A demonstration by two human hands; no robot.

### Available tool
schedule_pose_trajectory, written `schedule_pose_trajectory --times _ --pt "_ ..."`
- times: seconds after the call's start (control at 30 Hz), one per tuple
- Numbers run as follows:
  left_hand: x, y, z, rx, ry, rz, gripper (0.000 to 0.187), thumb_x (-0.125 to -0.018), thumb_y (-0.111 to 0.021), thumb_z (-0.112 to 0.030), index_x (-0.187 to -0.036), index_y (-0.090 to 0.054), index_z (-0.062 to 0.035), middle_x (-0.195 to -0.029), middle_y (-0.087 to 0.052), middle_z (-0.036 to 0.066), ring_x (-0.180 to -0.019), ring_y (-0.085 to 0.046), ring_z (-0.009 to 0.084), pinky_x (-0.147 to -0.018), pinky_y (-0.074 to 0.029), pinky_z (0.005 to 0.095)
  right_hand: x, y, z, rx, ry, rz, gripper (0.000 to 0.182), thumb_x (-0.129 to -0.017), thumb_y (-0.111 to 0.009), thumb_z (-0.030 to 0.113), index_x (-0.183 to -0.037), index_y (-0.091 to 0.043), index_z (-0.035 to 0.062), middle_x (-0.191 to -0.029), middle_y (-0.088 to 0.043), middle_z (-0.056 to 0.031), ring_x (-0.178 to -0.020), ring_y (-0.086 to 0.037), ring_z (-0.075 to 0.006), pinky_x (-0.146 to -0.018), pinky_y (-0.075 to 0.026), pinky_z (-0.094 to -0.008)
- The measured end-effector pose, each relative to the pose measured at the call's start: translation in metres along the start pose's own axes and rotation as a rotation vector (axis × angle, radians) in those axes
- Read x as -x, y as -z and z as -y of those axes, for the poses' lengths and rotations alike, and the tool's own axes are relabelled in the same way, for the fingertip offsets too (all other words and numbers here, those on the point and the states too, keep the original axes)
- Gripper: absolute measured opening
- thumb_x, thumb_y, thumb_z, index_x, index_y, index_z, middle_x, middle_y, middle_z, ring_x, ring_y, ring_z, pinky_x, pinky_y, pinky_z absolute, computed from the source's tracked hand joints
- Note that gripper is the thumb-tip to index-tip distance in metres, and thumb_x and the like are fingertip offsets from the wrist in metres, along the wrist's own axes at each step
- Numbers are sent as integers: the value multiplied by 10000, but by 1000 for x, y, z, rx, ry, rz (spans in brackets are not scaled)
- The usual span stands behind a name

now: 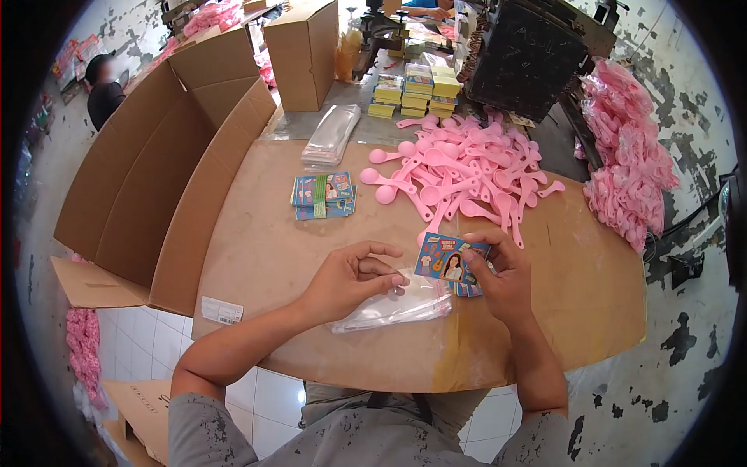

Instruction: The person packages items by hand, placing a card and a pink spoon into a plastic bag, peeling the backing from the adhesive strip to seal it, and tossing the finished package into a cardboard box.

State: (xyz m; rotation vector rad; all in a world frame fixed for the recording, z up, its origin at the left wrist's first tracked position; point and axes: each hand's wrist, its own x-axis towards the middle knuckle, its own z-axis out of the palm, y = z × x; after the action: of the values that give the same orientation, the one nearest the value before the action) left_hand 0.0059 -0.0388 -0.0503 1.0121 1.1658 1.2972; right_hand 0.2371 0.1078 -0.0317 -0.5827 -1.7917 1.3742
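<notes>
Pinching one clear bag in my left hand, I clamp right hand fingers on one printed card, near table centre; its writing is unreadable. Pink spoons too heaped to count.

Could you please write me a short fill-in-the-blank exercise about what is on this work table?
1. The right hand holds a printed paper ____.
2. The left hand pinches a clear plastic ____.
3. The heap of plastic spoons is coloured ____.
4. Left of the wooden table stands an open ____ box.

Missing words: card; bag; pink; cardboard.
</notes>
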Motion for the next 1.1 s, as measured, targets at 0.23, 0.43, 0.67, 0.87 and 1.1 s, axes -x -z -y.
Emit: schedule_pose_trajectory --times 0.23,0.43,0.67,0.87,1.1 --pt "5 -6 4 -15 -39 25 458 -1008 -680 -29 -1430 -514 37 -1054 -774 149 -990 -736 145 -887 -584 279 -1 1 9 328 215 152 163 -937 -761 40 -1096 -726 33 -928 -688 -34 -824 -632 -93 -716 -508 -260" --pt "4 -6 1 -19 -22 26 476 -1015 -665 -17 -1457 -495 30 -1077 -763 158 -1038 -736 163 -928 -574 290 0 3 3 203 161 39 162 -921 -763 24 -1079 -729 19 -939 -690 -48 -798 -630 -113 -700 -506 -273" --pt "6 -10 4 -189 -97 68 506 -1027 -654 -34 -1497 -470 -16 -1066 -774 134 -1004 -732 148 -869 -573 286 -4 -2 11 369 266 363 187 -916 -777 38 -1094 -722 17 -950 -718 -57 -832 -650 -101 -704 -518 -287" --pt "10 -14 -5 -352 9 163 522 -1044 -637 -58 -1524 -434 -28 -1084 -766 111 -1000 -707 116 -831 -565 279 12 -28 3 -27 -131 61 222 -895 -810 62 -1089 -724 -2 -941 -739 -44 -812 -651 -79 -715 -530 -276" --pt "9 -13 2 -106 -32 40 461 -1056 -614 -55 -1493 -469 -33 -1068 -759 109 -972 -691 92 -807 -558 259 7 -19 6 203 103 475 204 -974 -737 153 -1125 -723 17 -1007 -703 -71 -885 -658 -133 -779 -540 -307"
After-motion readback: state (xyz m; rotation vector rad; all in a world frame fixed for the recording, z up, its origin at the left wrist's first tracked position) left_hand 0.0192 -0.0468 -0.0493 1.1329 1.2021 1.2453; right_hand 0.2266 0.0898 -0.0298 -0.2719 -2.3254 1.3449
